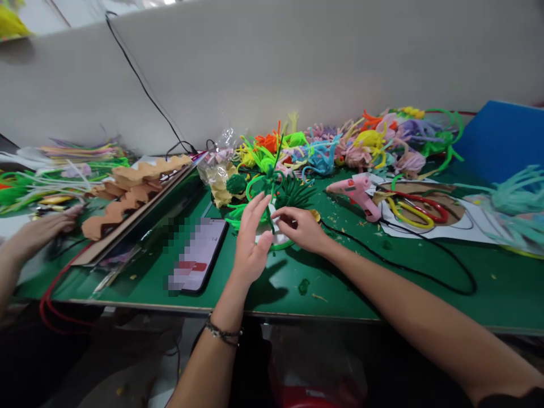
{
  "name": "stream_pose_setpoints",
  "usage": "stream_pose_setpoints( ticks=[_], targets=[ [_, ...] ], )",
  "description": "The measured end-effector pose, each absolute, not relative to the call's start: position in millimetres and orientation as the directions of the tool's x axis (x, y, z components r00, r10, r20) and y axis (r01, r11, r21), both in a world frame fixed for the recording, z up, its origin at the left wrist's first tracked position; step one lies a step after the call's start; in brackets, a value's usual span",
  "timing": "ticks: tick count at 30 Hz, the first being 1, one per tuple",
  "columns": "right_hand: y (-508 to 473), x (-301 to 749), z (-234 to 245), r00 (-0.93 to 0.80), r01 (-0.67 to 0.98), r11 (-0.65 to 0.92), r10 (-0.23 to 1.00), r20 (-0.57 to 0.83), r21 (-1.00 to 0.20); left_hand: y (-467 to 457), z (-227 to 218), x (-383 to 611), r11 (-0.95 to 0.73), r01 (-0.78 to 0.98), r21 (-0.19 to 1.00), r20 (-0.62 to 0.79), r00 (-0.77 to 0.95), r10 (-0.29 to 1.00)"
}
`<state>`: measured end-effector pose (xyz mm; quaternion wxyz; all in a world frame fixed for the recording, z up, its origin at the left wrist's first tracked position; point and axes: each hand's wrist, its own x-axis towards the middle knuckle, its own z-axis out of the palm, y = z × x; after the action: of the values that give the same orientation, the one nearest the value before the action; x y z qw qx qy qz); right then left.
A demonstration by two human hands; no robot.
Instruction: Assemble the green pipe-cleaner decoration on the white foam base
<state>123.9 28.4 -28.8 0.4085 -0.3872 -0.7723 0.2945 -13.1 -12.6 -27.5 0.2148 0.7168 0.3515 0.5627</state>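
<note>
A green pipe-cleaner plant [280, 192] stands upright on the table between my hands, its thin dark green stem [271, 218] rising from a white base [260, 231] ringed in light green. My left hand [251, 242] is beside it on the left, fingers stretched upward and thumb apart, gripping nothing. From the right, my right hand [302, 228] reaches in with curled fingers, its fingertips closed at the lower stem just above the base. The exact pinch point is partly hidden.
A phone [199, 255] lies left of my hands; a pink glue gun [357, 192] and scissors [419, 211] lie right, with a black cord. Colourful pipe-cleaner bundles [327, 150] line the wall. Another person's hand [42, 229] is at far left, beside egg-carton strips [123, 207].
</note>
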Motion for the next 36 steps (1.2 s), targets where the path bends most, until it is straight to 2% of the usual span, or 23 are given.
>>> stream_pose_setpoints(
  ticks=[4, 8, 19, 25, 29, 36],
  targets=[
    [26.8, 123.3, -26.0, -0.328, 0.376, 0.517, 0.850, 0.411, -0.769, -9.9, -32.2, -11.5, -0.630, 0.158, 0.761, 0.639, -0.011, 0.769],
    [26.6, 123.0, -25.7, -0.329, 0.398, 0.530, 0.844, 0.422, -0.749, -6.7, -35.6, -8.3, -0.605, 0.112, 0.789, 0.612, -0.052, 0.789],
    [22.4, 121.8, -24.4, -0.391, 0.387, 0.605, 0.791, 0.470, -0.696, -9.3, -35.7, -5.3, -0.584, 0.182, 0.791, 0.602, -0.057, 0.797],
    [22.6, 121.7, -25.6, -0.407, 0.390, 0.623, 0.778, 0.480, -0.678, -8.4, -37.1, -3.4, -0.577, 0.137, 0.805, 0.589, -0.072, 0.805],
    [22.9, 122.2, -26.9, -0.415, 0.392, 0.628, 0.773, 0.480, -0.673, -9.7, -35.8, -2.8, -0.583, 0.108, 0.805, 0.588, -0.023, 0.808],
    [23.4, 122.6, -28.3, -0.426, 0.394, 0.630, 0.770, 0.474, -0.669, -15.0, -28.7, -2.9, -0.498, 0.161, 0.852, 0.500, 0.035, 0.865]
  ],
)
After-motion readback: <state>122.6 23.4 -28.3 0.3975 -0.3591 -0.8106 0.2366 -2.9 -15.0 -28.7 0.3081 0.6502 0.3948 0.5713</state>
